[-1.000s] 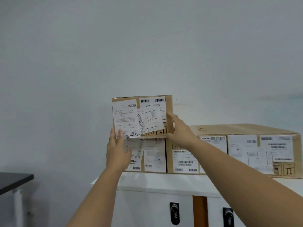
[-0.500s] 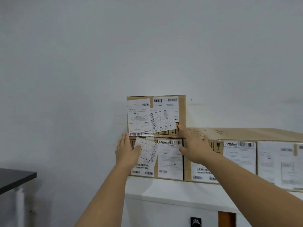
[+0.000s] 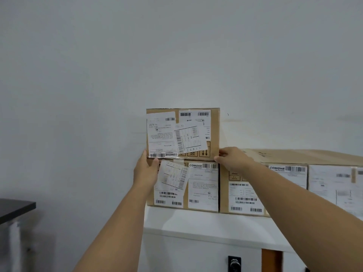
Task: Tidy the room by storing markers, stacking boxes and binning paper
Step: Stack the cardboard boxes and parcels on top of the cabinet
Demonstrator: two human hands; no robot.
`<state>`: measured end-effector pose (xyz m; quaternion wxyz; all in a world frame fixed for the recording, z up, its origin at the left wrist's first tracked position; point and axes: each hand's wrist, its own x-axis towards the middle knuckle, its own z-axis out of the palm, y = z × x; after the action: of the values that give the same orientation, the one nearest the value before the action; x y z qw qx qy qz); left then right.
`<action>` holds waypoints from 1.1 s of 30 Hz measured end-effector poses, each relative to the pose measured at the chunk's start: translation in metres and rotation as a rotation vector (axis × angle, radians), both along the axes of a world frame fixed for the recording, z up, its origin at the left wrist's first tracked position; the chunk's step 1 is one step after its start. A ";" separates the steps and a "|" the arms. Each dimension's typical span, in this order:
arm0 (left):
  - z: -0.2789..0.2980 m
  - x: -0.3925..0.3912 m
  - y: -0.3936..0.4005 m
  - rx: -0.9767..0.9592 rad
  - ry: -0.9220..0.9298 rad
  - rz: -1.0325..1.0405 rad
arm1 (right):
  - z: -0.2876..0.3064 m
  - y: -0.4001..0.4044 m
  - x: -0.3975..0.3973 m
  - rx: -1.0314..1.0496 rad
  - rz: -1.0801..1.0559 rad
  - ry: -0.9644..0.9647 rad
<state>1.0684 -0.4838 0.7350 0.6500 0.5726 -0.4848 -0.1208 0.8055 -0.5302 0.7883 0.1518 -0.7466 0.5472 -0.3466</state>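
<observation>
Top box (image 3: 182, 133) sitting on the bottom box (image 3: 183, 185), edges nearly lined up, labels upside down on the upper one. Left hand (image 3: 145, 171) at the lower left corner of the top box, thumb on the front edge, fingers hidden round the side. Right hand (image 3: 231, 159) pinching the lower right corner, fingers curled there. Both hands low and at the corners, likely to nudge the box straight so the pile does not tip. Hard to tell how tight the left grip is.

Long box (image 3: 290, 181) just beside the pile on the right, touching the bottom box, its top level with where the two stacked boxes meet. All three boxes resting on a white worktop (image 3: 196, 222), pushed close to a plain pale wall (image 3: 176, 55). Black lock (image 3: 234, 263) and a brown strip (image 3: 271, 260) on the cabinet front below. Dark desk (image 3: 15, 208) at the far left, well apart. No markers or paper scraps in sight here.
</observation>
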 end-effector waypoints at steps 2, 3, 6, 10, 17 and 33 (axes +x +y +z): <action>-0.002 0.000 0.000 0.017 -0.016 -0.013 | 0.000 -0.003 0.000 -0.022 -0.024 0.045; -0.002 0.000 -0.001 0.022 -0.019 -0.023 | 0.000 -0.004 0.001 -0.031 -0.034 0.066; 0.003 0.000 0.003 0.045 -0.040 -0.043 | 0.001 0.000 0.007 -0.047 -0.059 0.112; 0.010 -0.006 0.017 -0.002 -0.125 0.015 | -0.010 0.022 0.014 -0.238 -0.197 0.149; -0.006 -0.053 0.050 0.119 -0.380 0.011 | -0.052 0.051 -0.018 -0.347 -0.147 0.182; -0.114 -0.178 0.141 0.371 -0.468 -0.074 | -0.161 0.108 -0.136 -0.024 0.104 0.261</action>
<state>0.8907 -0.3430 0.6214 0.4000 0.6759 -0.6116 -0.0956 0.6696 -0.4219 0.6271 0.0878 -0.8144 0.5188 -0.2447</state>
